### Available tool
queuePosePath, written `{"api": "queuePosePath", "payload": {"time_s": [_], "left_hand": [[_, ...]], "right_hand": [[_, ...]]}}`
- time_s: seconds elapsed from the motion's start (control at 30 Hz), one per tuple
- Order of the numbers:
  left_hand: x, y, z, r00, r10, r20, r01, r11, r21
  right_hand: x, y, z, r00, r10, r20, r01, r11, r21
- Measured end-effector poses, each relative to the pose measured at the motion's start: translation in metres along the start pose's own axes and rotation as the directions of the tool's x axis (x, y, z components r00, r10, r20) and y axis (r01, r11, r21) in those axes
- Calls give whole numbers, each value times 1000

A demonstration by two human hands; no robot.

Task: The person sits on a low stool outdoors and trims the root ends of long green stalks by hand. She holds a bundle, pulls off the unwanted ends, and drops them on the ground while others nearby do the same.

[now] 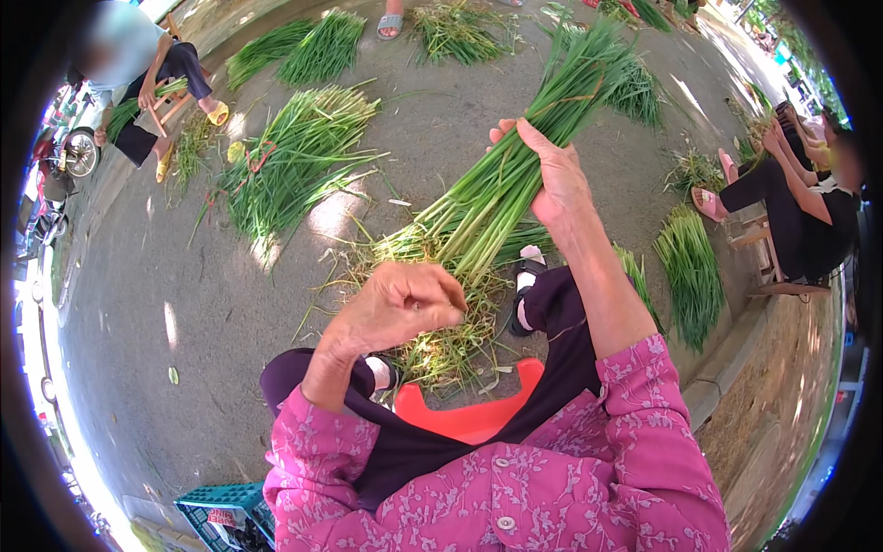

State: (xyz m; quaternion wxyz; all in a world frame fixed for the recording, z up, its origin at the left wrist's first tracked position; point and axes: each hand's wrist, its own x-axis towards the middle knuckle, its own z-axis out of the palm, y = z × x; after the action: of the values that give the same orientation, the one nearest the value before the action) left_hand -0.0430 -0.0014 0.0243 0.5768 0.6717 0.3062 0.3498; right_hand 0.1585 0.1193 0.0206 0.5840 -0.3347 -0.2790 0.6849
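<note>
My right hand (564, 176) is shut around a thick bundle of long green chive-like stalks (497, 179). The leafy end points up and away, and the pale stem ends hang down towards my lap. Before my body, lower down, my left hand (400, 307) is curled with thumb and fingers together, and nothing shows in it. Beneath both hands lies a heap of yellowed leaf trimmings (455, 352), between my feet. More green stalks (528, 238) lie on the ground behind the held bundle, partly hidden.
A large pile of stalks with red ties (283, 159) lies ahead to the left; another bunch (690, 276) is at right. A red plastic seat (469, 419) shows between my legs. A teal crate (221, 497) stands at lower left. Seated people (793, 186) handle plants on both sides.
</note>
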Motion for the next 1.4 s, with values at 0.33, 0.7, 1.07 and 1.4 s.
{"api": "queuePosePath", "payload": {"time_s": [0.33, 0.7, 1.07, 1.4], "left_hand": [[29, -23, 26, 768, 268, -581, 195, 767, 611], [29, -17, 26, 745, 218, -631, 182, 843, 506], [30, -9, 26, 791, -260, -553, 205, 966, -161], [31, -20, 26, 716, -160, -680, 76, 985, -152]], "right_hand": [[-13, 14, 20, 995, 75, 65, -79, 995, 63], [-13, 22, 19, 998, 69, 6, -69, 998, 13], [-24, 27, 32, 1000, 17, 6, -16, 991, -132], [-24, 30, 30, 1000, 16, 15, -14, 990, -144]]}}
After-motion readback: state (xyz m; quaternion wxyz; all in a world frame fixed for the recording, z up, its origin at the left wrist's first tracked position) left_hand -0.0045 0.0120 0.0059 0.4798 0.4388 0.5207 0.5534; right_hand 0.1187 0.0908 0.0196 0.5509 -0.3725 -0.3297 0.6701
